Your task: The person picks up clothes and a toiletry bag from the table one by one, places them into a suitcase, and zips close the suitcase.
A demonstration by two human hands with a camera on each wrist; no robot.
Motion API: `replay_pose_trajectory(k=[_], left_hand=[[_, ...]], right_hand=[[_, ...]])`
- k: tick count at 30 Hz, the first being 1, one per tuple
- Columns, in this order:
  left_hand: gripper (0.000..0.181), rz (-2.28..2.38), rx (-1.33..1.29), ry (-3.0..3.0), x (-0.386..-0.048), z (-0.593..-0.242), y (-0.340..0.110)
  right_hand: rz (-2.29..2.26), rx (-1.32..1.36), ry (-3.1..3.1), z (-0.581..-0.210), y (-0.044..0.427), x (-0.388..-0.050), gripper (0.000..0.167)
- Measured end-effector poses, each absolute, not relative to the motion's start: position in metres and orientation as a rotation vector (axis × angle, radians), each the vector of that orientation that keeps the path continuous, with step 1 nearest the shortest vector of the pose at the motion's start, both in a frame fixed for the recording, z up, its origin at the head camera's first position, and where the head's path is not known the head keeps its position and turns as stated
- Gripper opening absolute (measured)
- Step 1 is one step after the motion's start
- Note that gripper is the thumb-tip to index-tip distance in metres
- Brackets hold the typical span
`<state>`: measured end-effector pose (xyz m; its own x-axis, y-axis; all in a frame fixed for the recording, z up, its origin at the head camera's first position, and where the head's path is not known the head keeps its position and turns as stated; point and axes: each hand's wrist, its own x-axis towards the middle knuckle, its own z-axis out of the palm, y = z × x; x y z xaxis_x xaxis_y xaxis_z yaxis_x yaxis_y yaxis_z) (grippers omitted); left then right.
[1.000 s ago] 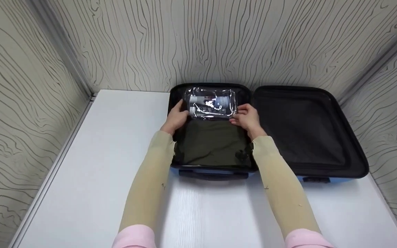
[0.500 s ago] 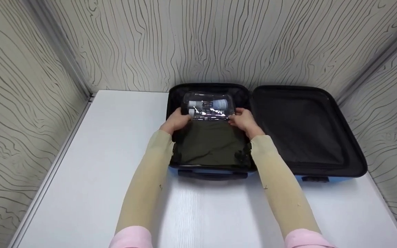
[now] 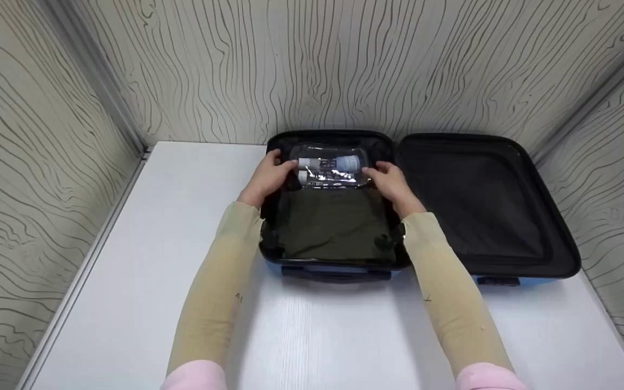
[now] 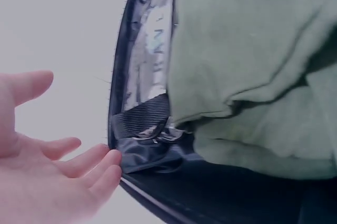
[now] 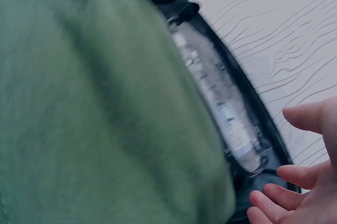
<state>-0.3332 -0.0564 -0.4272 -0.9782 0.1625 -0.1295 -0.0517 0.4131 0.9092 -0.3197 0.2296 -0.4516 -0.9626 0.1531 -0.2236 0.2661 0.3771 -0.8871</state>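
Observation:
In the head view a clear pouch (image 3: 329, 166) holding small bottles lies at the back of the suitcase's left half (image 3: 339, 264), behind a folded dark green cloth (image 3: 336, 225). The left hand (image 3: 270, 176) is over the left rim beside the pouch, fingers spread. Past the pouch's right end hovers the right hand (image 3: 393, 185), fingers relaxed. Both wrist views show the pouch (image 4: 152, 45) (image 5: 224, 103) low between the green cloth (image 4: 247, 50) (image 5: 100, 108) and the case wall, with the left hand (image 4: 58, 166) and right hand (image 5: 300, 171) apart from it.
The suitcase's other half (image 3: 474, 211), lined in black, lies open on the right. Beneath is a white table (image 3: 182, 216); a wood-grain patterned wall (image 3: 344, 65) rises right behind the case, with more panels at both sides.
The pouch has been lowered and now lies flatter in the back of the case. Both hands have let go of it and moved outward, the left one toward the rim.

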Motion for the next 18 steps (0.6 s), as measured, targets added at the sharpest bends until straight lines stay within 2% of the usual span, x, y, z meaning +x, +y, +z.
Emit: replay_pose_trajectory(k=[6, 18], left_hand=[[0.063, 1.717, 0.095, 2.488, -0.33, -0.422, -0.062], [0.055, 1.725, 0.122, 2.569, -0.303, -0.423, -0.074]], right_hand=[[-1.725, 0.321, 2.676, -0.439, 0.237, -0.312, 0.057], [-1.809, 0.286, 2.836, -0.427, 0.266, -0.281, 0.054]])
